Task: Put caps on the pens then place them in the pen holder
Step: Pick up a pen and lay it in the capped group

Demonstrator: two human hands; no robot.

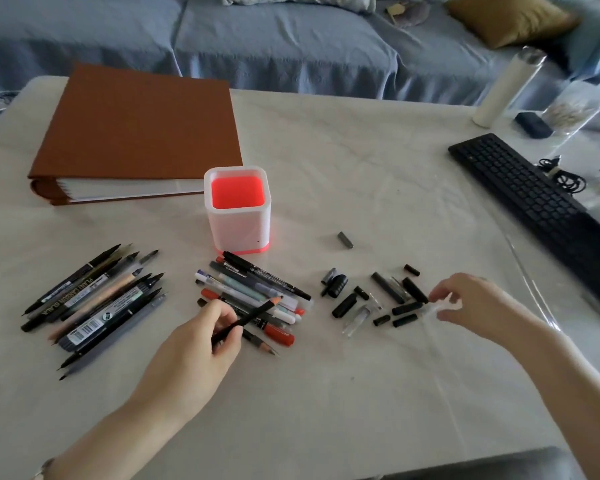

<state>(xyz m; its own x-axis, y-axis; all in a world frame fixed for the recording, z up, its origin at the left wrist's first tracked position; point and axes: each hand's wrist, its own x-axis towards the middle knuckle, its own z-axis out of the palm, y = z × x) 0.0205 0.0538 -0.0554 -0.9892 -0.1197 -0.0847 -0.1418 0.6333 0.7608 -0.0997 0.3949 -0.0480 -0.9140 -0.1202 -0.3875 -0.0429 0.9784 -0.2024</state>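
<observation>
Near the centre of the white-covered table point(326, 410), the left hand point(201, 344) is seen reaching in from the near left, forearm angled toward the far right, back of the hand upward; a dark pencil-like pen point(253, 315) is pinched between thumb and curled fingers, its tip pointing to the far right over the middle pile of pens point(257, 289); the right hand point(468, 303) is extended from the near right, wrist bent leftward, fingers curled; a clear cap point(440, 307) is pinched at its fingertips, at the right edge of the scattered caps point(378, 299), though blur is noted there; the pen holder point(238, 226), white with a red interior, is stood upright just beyond the middle pile; a second group of uncapped pens point(94, 303) is laid fanned to the left; one grey cap point(345, 240) is lying apart, right of the holder; a brown binder point(136, 133) is recorded at far left, a black keyboard point(534, 209) at right.
</observation>
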